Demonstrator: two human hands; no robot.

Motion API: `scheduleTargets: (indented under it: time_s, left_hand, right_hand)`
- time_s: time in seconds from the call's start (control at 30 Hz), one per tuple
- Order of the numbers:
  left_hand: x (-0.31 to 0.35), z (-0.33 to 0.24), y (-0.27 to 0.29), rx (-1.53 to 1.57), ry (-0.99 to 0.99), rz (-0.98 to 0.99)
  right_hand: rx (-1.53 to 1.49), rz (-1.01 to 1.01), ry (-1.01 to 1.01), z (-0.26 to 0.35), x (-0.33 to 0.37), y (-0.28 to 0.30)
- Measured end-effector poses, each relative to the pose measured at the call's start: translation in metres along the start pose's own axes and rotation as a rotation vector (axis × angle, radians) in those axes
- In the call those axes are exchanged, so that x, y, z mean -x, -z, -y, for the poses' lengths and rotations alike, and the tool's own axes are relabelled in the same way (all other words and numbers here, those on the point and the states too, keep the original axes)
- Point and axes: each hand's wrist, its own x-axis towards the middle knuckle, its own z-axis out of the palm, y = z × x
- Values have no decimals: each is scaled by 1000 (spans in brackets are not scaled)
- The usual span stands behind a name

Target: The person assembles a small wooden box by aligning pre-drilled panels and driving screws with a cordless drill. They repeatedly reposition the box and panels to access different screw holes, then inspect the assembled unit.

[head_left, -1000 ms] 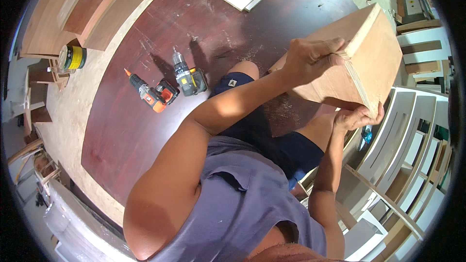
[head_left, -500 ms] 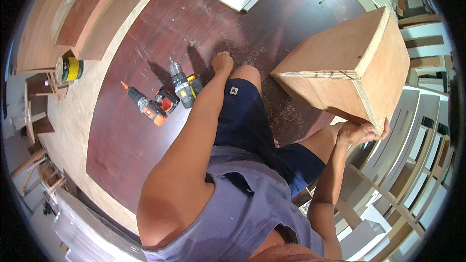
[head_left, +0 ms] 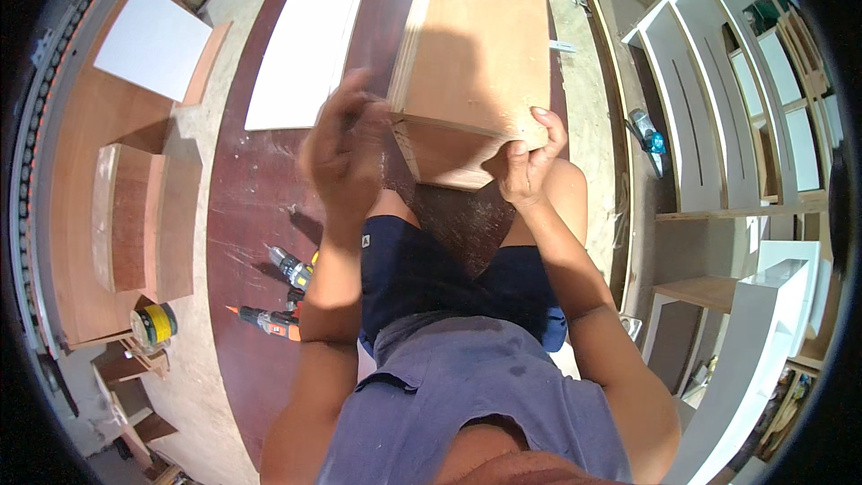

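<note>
A plywood box (head_left: 476,63) lies lengthwise in front of me on the dark reddish-brown board, its near end toward my knees. My right hand (head_left: 532,166) grips its near right corner, thumb and fingers on either side of the panel. Just off the box's left edge is my left hand (head_left: 339,153), raised and smeared by motion, so its fingers cannot be read. Two cordless drills, one grey-yellow (head_left: 292,267) and one orange-black (head_left: 267,321), lie to the left, partly hidden by my left forearm.
White panels (head_left: 310,45) lie left of the box on the dark board (head_left: 247,189). Farther left are wooden pieces (head_left: 130,216) and a black-yellow round container (head_left: 154,325). White shelving frames (head_left: 696,99) and a blue-handled tool (head_left: 648,136) are at the right.
The box has turned from slanting at the right to lying lengthwise ahead of me. My left hand has left the board and risen beside the box. My right hand remains on a corner.
</note>
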Motion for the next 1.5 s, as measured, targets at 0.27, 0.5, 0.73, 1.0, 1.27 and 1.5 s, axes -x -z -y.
scheduleTargets:
  time_s: [0.27,0.5,0.73,1.0,1.27,1.5]
  left_hand:
    - [-9,-19,-72,-240,-305,461]
    - [-11,-26,-76,-233,-435,516]
    - [-15,-14,-75,-155,-410,573]
    - [-5,-18,-57,-351,-545,655]
    - [176,25,94,-187,-83,-86]
    - [373,153,209,-878,714,-461]
  right_hand:
    - [-29,34,197,11,-16,-6]
    - [-243,-17,73,-2,-4,-12]
    - [-113,-55,255,11,-19,-12]
    - [32,43,-52,-39,-3,7]
    - [-195,-40,-54,-11,-3,-4]
    - [153,-21,58,2,-7,14]
